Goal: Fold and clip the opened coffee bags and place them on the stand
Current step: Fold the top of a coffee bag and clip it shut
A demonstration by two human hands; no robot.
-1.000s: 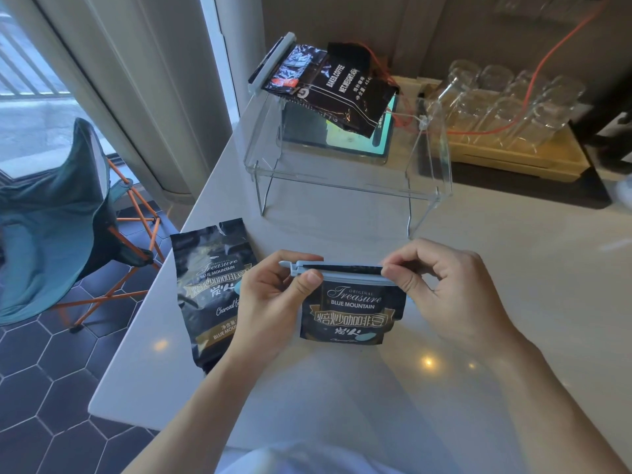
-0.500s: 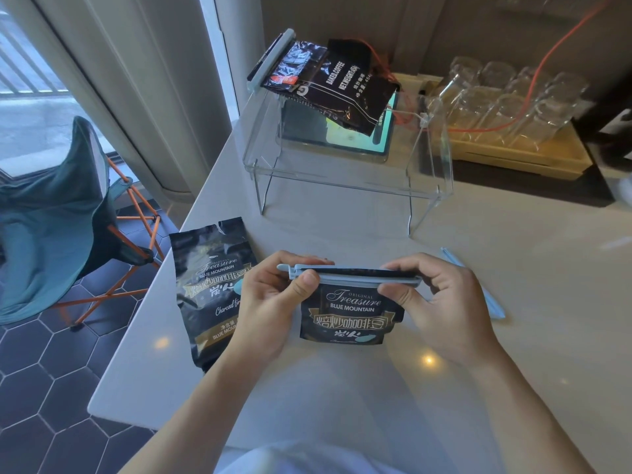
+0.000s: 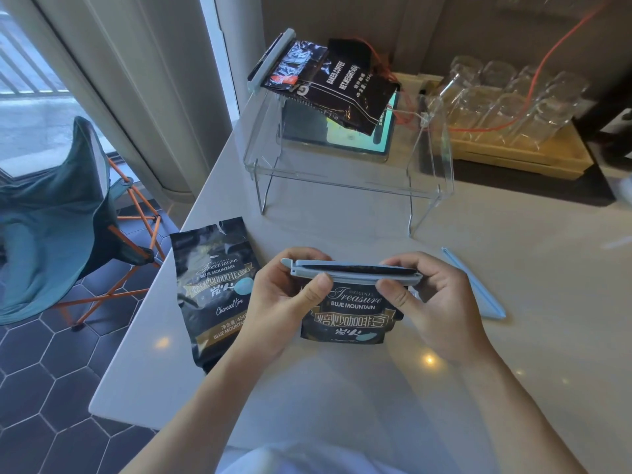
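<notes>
Pale-blue clip [image 3: 355, 273] pinched onto folded coffee bag [image 3: 349, 314] by left hand [image 3: 284, 302] and right hand [image 3: 431, 302]; one bag on stand [image 3: 345, 179] at twelve o'clock, unclipped bag [image 3: 208, 285] at nine, spare clip [image 3: 473, 283] at three.

The left hand [image 3: 284, 302] covers the right edge of the flat coffee bag [image 3: 212, 289] and part of its lettering, while the folded top of the held bag [image 3: 349, 313] disappears inside the blue clip [image 3: 355, 272]. A tablet [image 3: 338, 138] under the clear stand [image 3: 349, 186] is largely masked by the clipped bags [image 3: 335, 90] above. Both forearms run off the bottom edge.
</notes>
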